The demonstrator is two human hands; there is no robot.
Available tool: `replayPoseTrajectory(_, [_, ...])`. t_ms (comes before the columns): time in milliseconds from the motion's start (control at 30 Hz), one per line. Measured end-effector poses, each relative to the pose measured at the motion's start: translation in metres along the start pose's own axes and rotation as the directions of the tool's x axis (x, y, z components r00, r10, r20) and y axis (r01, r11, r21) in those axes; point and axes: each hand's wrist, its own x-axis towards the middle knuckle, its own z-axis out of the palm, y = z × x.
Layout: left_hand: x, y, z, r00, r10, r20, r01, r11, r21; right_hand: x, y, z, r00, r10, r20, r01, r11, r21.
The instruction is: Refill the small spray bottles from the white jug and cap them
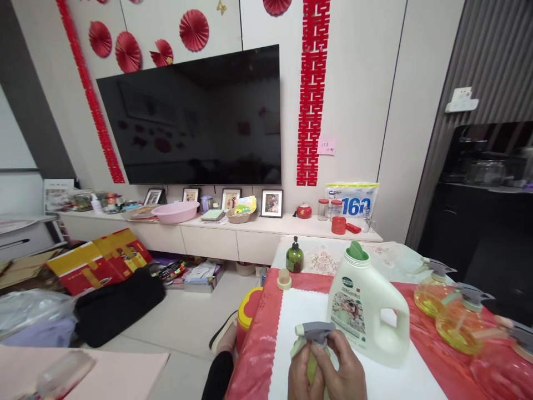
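Both hands are closed around a small spray bottle (315,331) with a grey trigger head and a pale nozzle pointing left. My left hand (302,375) wraps its near left side, while my right hand (345,368) grips it from the right, fingers up by the head. Between the hands a strip of yellow-green body shows; the rest is hidden. Just beyond stands a large pale-green detergent jug (353,300), upright, its green spout uncovered. A translucent cap (284,279) sits at the table's left edge, near a dark green pump bottle (295,256).
Several spray bottles with yellow or pinkish contents, one a yellow spray bottle (460,322), line the table's right side. White paper (291,311) lies over a red cloth (252,366). Left of the table are a yellow-and-red bin (249,305) and someone's foot (227,336). A low cabinet (208,239) runs behind.
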Motion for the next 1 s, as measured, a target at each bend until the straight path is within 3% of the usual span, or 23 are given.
replayPoseTrajectory(133, [0.003, -0.012, 0.003, 0.999, 0.021, 0.04, -0.021, 1.0, -0.011, -0.001, 0.001, 0.001, 0.999, -0.033, 0.01, 0.033, 0.998, -0.052])
replayPoseTrajectory(300, [0.001, -0.015, 0.003, 1.0, -0.025, -0.008, 0.025, 0.999, 0.023, -0.006, 0.006, 0.001, 1.0, -0.001, 0.01, 0.001, 0.999, -0.05])
replayPoseTrajectory(567, [0.005, -0.027, 0.002, 0.994, 0.095, 0.061, -0.089, 0.993, -0.083, -0.014, -0.008, 0.015, 0.986, 0.122, -0.11, -0.118, 0.992, 0.042])
replayPoseTrajectory(733, [0.01, -0.041, -0.008, 0.968, 0.189, 0.166, -0.174, 0.979, -0.101, -0.021, -0.012, 0.015, 0.99, 0.098, -0.104, -0.09, 0.993, 0.072])
replayPoseTrajectory(900, [0.01, -0.024, -0.004, 0.977, 0.175, 0.123, -0.173, 0.984, -0.026, -0.017, -0.006, 0.002, 0.993, 0.115, 0.021, -0.116, 0.991, 0.073])
replayPoseTrajectory(1000, [0.011, -0.011, -0.006, 0.97, 0.142, 0.195, -0.145, 0.989, 0.002, -0.013, -0.001, -0.001, 0.992, 0.114, 0.047, -0.118, 0.988, 0.095])
